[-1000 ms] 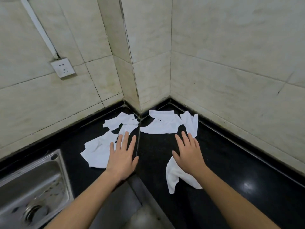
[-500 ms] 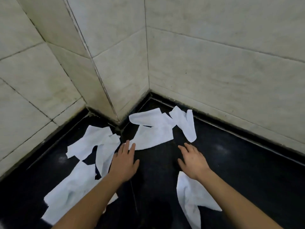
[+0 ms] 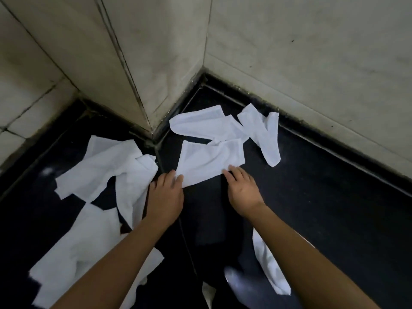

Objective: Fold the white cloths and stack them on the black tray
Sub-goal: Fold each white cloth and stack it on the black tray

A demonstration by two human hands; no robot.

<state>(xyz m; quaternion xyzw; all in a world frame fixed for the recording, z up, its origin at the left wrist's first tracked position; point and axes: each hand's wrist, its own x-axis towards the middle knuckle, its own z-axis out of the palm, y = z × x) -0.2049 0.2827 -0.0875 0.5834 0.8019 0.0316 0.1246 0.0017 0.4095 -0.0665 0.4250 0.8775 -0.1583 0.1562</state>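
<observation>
The middle white cloth (image 3: 210, 161) lies flat on the black surface (image 3: 323, 208) by the wall corner. The left hand (image 3: 166, 195) and right hand (image 3: 242, 190) touch its near edge, one at each end, and each grip is loose and apart, holding nothing yet. It looks best to pinch both near corners, slide it clear of the other cloths (image 3: 104, 166), then fold edge to edge.

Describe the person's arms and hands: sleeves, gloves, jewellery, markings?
The left hand and right hand are bare, with no gloves, rings or watch visible. The left arm and right arm are bare too. No sleeve, band or marking shows up to the frame edge.
</observation>
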